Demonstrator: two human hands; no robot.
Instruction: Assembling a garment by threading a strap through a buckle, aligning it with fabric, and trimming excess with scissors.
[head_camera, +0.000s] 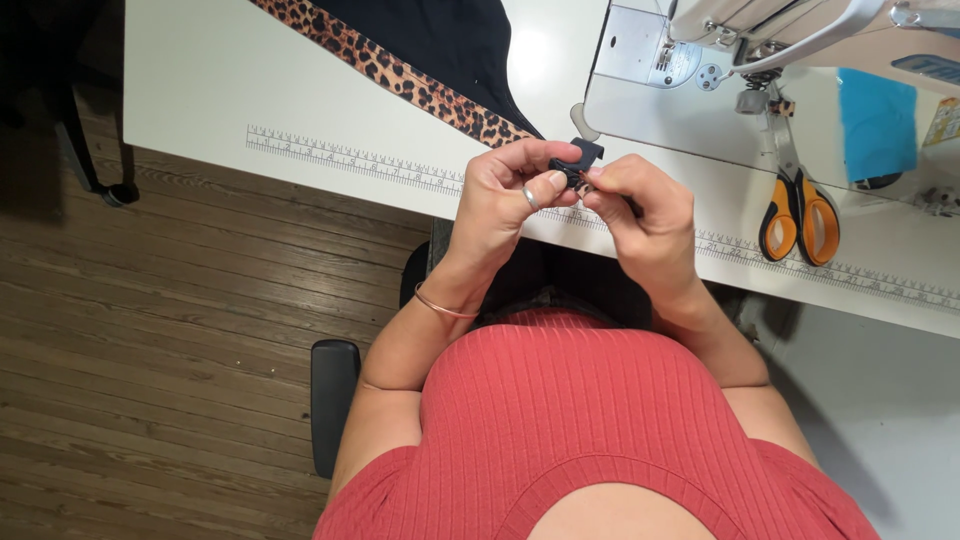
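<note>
White tabletop (300, 110) with a printed ruler along its edge is seen, with a white sewing machine (700, 40) at the back. Black cloth with a leopard-print band (400, 70) is laid across it. Orange-handled scissors (798, 222) are left near the edge. A small black plastic clip (580, 160) is pinched above the table edge by the left hand (505, 195) and the right hand (645, 215), both closed on it. It could be dropped to the floor if the fingers slip.

small yellowish sticker (943, 120) — far right, beside blue patch (877, 122) on sewing machine (700, 45)
</note>
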